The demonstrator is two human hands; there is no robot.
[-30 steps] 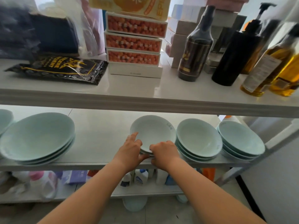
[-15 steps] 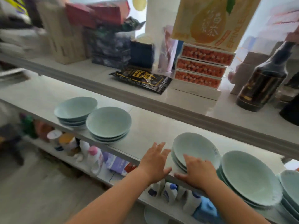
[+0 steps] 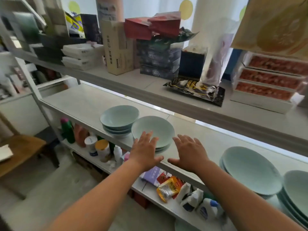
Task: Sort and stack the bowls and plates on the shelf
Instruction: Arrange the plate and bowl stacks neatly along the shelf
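Both hands reach open and empty, the left hand (image 3: 145, 154) over the near stack of shallow bowls (image 3: 154, 133), the right hand (image 3: 188, 152) beside it, probably to flank it. That stack sits on the middle shelf (image 3: 208, 139), touching a deeper stack (image 3: 119, 120), like with like.

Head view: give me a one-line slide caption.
Both open hands, left hand and right hand, reach toward a stack of pale green bowls on the middle shelf.

White middle shelf (image 3: 208, 135), four pale-green dish stacks (front edge)
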